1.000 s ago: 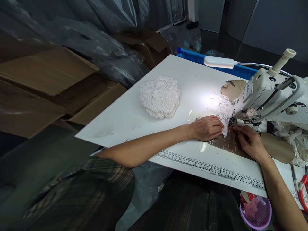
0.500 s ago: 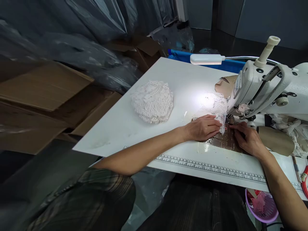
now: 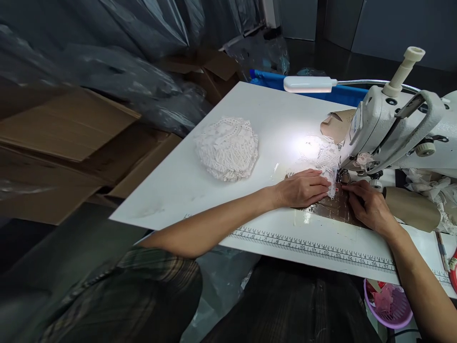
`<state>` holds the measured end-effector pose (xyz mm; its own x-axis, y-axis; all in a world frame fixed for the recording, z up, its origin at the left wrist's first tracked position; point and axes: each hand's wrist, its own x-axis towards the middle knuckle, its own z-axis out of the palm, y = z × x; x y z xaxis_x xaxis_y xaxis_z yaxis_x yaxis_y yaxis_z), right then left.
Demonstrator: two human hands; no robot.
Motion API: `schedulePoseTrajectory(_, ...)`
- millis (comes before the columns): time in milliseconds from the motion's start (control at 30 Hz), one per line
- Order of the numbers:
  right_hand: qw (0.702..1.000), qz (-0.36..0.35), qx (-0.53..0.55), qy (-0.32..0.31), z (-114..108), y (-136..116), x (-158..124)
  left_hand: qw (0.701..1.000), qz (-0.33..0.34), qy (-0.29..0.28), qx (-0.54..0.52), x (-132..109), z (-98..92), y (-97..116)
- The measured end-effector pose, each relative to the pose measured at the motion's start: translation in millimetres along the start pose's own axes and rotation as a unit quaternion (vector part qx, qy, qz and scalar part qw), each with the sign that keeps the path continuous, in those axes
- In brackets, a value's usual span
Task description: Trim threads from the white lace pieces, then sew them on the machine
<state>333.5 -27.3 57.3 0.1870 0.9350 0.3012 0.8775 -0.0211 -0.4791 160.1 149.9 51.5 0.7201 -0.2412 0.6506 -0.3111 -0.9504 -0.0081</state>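
white sewing table (image 3: 171, 195) under left hand (image 3: 304, 188) and right hand (image 3: 367, 205). industrial sewing machine (image 3: 396, 131) just beyond right hand. round white lace stack (image 3: 227, 150) left of left hand, apart. white lace piece (image 3: 323, 155) under left fingertips, spreading beyond. left hand flattish, pressing lace. right hand half-curled, can't tell if gripping.

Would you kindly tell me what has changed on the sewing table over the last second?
Only the view has visibly shifted; nothing seems to have been taken up or let go. The left hand still rests on the lace, and the right hand stays by the needle area of the machine. The lace pile and lamp look unmoved.
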Motion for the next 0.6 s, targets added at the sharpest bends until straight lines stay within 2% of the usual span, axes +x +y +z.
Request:
schedulePoseTrajectory(200,1.000,-0.017,-0.014,-0.002,-0.9,-2.3,-0.5,0.999,-0.023,-0.004,-0.021,0.6,0.3,0.7)
schedulePoseTrajectory(333,0.997,-0.052,-0.030,-0.038,-4.1,-7.3,-1.3,0.999,-0.026,-0.001,-0.022,1.9,-1.3,2.3)
schedulePoseTrajectory(600,0.994,-0.071,-0.057,-0.056,-7.3,-10.6,-0.8,0.998,-0.025,-0.047,-0.020,0.4,-2.9,1.5)
